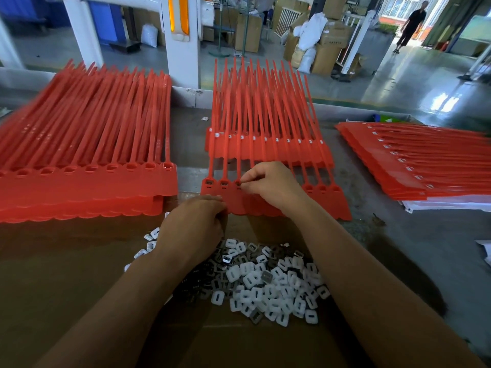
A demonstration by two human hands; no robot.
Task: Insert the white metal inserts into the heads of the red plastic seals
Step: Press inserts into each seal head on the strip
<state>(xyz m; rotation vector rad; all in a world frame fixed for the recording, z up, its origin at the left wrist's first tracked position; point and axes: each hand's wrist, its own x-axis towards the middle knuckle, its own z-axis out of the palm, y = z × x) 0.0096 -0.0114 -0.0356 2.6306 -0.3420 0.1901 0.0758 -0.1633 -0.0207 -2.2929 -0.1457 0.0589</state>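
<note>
A strip of joined red plastic seals (329,200) lies in front of me, heads toward me, on top of a taller stack of the same seals (265,128). My right hand (268,181) is curled over the third head from the left, its fingertips pinching down at the head; the insert under them is hidden. My left hand (196,224) rests at the near edge of the strip, fingers curled; what it holds is hidden. A heap of white inserts (265,285), some dark-faced, lies on brown cardboard (66,274) just below both hands.
A large stack of red seals with open heads (87,166) fills the left side. Another stack with white inserts fitted (419,160) lies at the right on white sheets. A person (410,26) stands far off on the factory floor, among cartons and sacks.
</note>
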